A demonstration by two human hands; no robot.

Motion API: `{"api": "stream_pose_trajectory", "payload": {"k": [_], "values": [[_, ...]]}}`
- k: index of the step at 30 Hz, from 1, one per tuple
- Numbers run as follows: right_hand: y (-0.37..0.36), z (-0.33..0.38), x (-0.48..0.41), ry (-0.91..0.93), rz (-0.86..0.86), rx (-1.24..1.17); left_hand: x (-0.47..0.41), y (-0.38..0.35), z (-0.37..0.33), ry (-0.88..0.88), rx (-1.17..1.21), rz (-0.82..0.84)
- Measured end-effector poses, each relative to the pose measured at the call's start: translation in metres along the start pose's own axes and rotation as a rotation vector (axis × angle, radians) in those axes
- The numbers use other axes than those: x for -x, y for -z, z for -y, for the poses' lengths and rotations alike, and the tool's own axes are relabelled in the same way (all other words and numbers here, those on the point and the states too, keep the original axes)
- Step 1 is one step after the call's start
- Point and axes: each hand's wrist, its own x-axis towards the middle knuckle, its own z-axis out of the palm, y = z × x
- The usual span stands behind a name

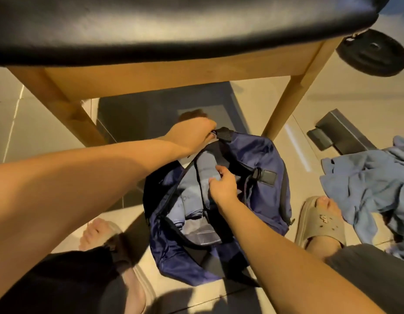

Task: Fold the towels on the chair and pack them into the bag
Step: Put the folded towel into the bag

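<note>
A navy blue bag (260, 159) lies open on the floor between my feet, in front of the chair (174, 28). Folded grey-blue towels (192, 193) fill its opening. My left hand (194, 132) grips the bag's far end at the black strap. My right hand (223, 189) pinches a folded towel at the middle of the opening. Unfolded blue towels (366, 182) lie heaped on the floor at the right. The chair has a black padded seat and wooden legs; no towel shows on the part of the seat in view.
A black weight plate (375, 53) sits on the floor beyond the chair's right leg. A dark flat object (339, 134) lies on the tiles at the right. My sandalled feet (321, 223) flank the bag. A dark mat (164, 105) lies under the chair.
</note>
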Motion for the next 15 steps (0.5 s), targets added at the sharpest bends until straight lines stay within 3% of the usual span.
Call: {"api": "stream_pose_trajectory", "payload": {"k": [6, 11, 15], "values": [[-0.013, -0.019, -0.018, -0.032, 0.019, 0.067, -0.005, 0.007, 0.008, -0.011, 0.231, 0.192], [-0.019, -0.020, -0.024, -0.017, -0.033, 0.125, -0.006, 0.008, 0.012, 0.043, 0.293, 0.217], [-0.014, -0.021, -0.027, -0.005, 0.043, 0.190, -0.009, 0.010, 0.007, 0.075, 0.279, 0.219]]}}
